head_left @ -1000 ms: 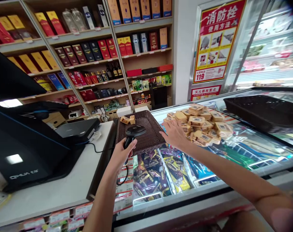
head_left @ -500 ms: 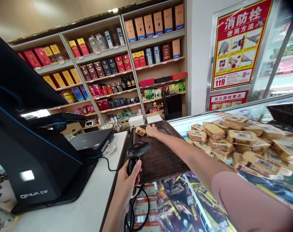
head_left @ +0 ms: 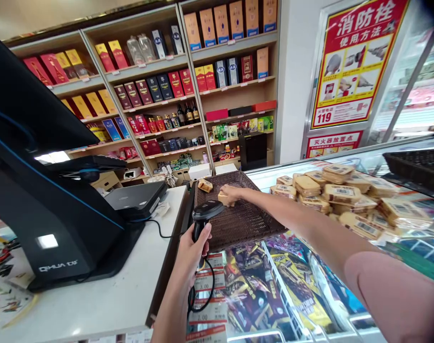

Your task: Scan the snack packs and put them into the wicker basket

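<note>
We have a glass-topped freezer (head_left: 270, 178) before us, with a brown woven basket (head_left: 243, 225) at its left edge and a heap of packs (head_left: 342, 194) to the right of the basket. Our left hand (head_left: 195, 247) grips the black scanner (head_left: 207, 209) by its handle at the basket's near-left corner; the scanner's handle stands nearly upright, and its head has its long axis left to right, pointing into the basket. Our right hand (head_left: 232, 192) is closed on the held pack (head_left: 224, 199), inside the basket toward its far edge. The pack, tan and blocky, shows below our fingers; we cannot tell its long axis. One loose pack (head_left: 205, 185), tan and brown, lies at the far-left corner, its long axis slanting toward our right hand.
</note>
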`<state>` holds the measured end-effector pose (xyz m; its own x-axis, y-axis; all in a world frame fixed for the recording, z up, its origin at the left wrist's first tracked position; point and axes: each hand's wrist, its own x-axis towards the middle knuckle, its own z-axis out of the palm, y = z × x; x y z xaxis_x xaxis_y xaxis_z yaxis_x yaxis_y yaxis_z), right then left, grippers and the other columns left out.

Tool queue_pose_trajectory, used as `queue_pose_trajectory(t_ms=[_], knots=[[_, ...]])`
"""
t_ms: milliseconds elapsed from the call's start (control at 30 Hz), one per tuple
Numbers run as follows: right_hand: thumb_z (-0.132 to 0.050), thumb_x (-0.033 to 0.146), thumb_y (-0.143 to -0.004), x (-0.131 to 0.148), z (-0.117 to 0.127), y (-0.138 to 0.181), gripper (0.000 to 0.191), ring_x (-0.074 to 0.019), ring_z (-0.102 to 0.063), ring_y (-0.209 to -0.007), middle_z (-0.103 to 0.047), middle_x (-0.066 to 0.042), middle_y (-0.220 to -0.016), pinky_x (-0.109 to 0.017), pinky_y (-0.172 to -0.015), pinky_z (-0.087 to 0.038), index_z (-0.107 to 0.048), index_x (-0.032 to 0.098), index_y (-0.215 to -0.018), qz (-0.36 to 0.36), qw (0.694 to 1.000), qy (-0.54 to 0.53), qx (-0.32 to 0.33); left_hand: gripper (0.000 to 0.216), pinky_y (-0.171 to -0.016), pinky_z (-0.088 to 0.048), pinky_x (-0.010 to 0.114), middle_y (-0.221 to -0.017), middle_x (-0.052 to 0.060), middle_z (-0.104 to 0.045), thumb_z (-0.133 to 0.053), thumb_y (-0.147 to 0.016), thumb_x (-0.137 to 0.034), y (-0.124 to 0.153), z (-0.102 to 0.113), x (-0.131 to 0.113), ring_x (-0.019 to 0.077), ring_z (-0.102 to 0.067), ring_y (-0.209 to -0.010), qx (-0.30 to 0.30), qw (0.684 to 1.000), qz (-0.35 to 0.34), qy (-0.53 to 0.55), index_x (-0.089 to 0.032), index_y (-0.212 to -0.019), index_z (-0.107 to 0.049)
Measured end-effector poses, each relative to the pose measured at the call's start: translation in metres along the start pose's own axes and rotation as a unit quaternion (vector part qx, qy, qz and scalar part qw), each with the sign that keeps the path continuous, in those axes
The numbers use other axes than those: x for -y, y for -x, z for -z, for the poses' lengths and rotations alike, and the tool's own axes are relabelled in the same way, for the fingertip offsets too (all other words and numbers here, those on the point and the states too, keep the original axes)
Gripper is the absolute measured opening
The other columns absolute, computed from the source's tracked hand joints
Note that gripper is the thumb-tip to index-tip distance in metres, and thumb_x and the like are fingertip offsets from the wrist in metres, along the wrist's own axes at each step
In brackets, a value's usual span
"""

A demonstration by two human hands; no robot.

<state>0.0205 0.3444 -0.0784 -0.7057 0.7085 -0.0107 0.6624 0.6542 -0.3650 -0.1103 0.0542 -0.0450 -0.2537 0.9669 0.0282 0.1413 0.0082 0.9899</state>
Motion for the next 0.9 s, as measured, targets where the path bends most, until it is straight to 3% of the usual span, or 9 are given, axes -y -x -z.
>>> queue_pose_trajectory(t_ms=[133,233,333,433,533,600,700,767,900], knots=[[-0.067,0.002,-0.051,-0.004,0.014,0.067,0.057,-0.0262,-0.061,-0.118,-0.064,-0.001,-0.127,-0.039,-0.099,-0.049,-0.073,0.027,-0.102,0.087,0.993,-0.004,0.080,0.053,-0.046,-0.035,0.021,-0.076,-0.002,-0.057,-0.076,-0.071,-0.066,0.003,-0.007,-0.003,0.0060,-0.044,-0.051,-0.002,1.000,-0.010,0.028,-0.016,-0.082,-0.060],[-0.062,0.002,-0.053,-0.009,0.021,0.112,0.065,-0.0257,-0.057,-0.128,-0.056,-0.001,-0.140,-0.045,-0.106,-0.045,-0.074,0.033,-0.109,0.106,0.991,-0.008,0.087,0.053,-0.045,-0.035,0.020,-0.075,-0.002,-0.057,-0.077,-0.070,-0.065,0.008,-0.010,-0.013,0.0060,-0.045,-0.051,0.004,0.999,-0.013,0.031,-0.016,-0.083,-0.059],[-0.071,0.008,-0.052,-0.011,0.021,0.143,0.073,-0.0267,-0.059,-0.126,-0.053,-0.003,-0.142,-0.044,-0.100,-0.050,-0.070,0.036,-0.119,0.108,0.991,-0.034,0.074,0.053,-0.045,-0.034,0.020,-0.067,-0.004,-0.055,-0.076,-0.070,-0.066,0.014,-0.013,-0.024,0.0060,-0.044,-0.048,0.014,1.000,-0.001,0.011,-0.017,-0.079,-0.058],[-0.084,0.032,-0.056,-0.003,0.012,0.158,0.056,-0.0312,-0.060,-0.121,-0.056,-0.005,-0.132,-0.045,-0.097,-0.052,-0.071,0.034,-0.111,0.064,0.996,-0.053,0.038,0.053,-0.045,-0.033,0.020,-0.060,-0.006,-0.052,-0.074,-0.071,-0.067,0.019,-0.017,-0.031,0.0069,-0.044,-0.047,0.019,1.000,-0.004,-0.022,-0.017,-0.076,-0.056],[-0.079,0.049,-0.068,0.009,0.004,0.166,0.040,-0.0342,-0.061,-0.111,-0.059,-0.009,-0.113,-0.048,-0.095,-0.051,-0.070,0.029,-0.101,0.003,0.999,-0.047,0.000,0.052,-0.046,-0.031,0.021,-0.058,-0.006,-0.051,-0.072,-0.073,-0.067,0.025,-0.020,-0.033,0.0079,-0.044,-0.046,0.036,0.998,-0.011,-0.054,-0.018,-0.075,-0.055],[-0.079,0.041,-0.069,0.015,0.004,0.173,0.048,-0.0322,-0.060,-0.111,-0.057,-0.009,-0.112,-0.045,-0.096,-0.050,-0.065,0.027,-0.113,0.009,0.998,-0.053,-0.027,0.051,-0.046,-0.029,0.021,-0.058,-0.006,-0.051,-0.071,-0.075,-0.066,0.030,-0.020,-0.034,0.0081,-0.044,-0.047,0.044,0.996,-0.020,-0.070,-0.018,-0.075,-0.055],[-0.078,0.024,-0.063,0.016,0.012,0.193,0.078,-0.0273,-0.059,-0.115,-0.053,-0.009,-0.126,-0.039,-0.099,-0.048,-0.046,0.025,-0.134,0.078,0.983,-0.110,-0.123,0.049,-0.049,-0.030,0.021,-0.059,-0.005,-0.051,-0.069,-0.078,-0.065,0.040,-0.018,-0.041,0.0090,-0.044,-0.050,0.057,0.993,-0.029,-0.094,-0.018,-0.077,-0.056],[-0.075,0.019,-0.062,0.013,0.021,0.213,0.086,-0.0251,-0.058,-0.118,-0.052,-0.009,-0.132,-0.038,-0.099,-0.048,-0.037,0.024,-0.139,0.130,0.964,-0.161,-0.165,0.048,-0.050,-0.031,0.022,-0.057,-0.004,-0.050,-0.068,-0.080,-0.065,0.048,-0.018,-0.049,0.0102,-0.044,-0.051,0.077,0.990,-0.028,-0.116,-0.019,-0.078,-0.058],[-0.072,0.016,-0.064,0.006,0.033,0.259,0.088,-0.0244,-0.055,-0.128,-0.050,-0.011,-0.140,-0.038,-0.103,-0.047,-0.031,0.025,-0.142,0.174,0.953,-0.195,-0.152,0.045,-0.052,-0.033,0.022,-0.061,-0.003,-0.052,-0.070,-0.078,-0.063,0.063,-0.029,-0.065,0.0113,-0.043,-0.054,0.137,0.981,-0.045,-0.133,-0.019,-0.082,-0.062]])
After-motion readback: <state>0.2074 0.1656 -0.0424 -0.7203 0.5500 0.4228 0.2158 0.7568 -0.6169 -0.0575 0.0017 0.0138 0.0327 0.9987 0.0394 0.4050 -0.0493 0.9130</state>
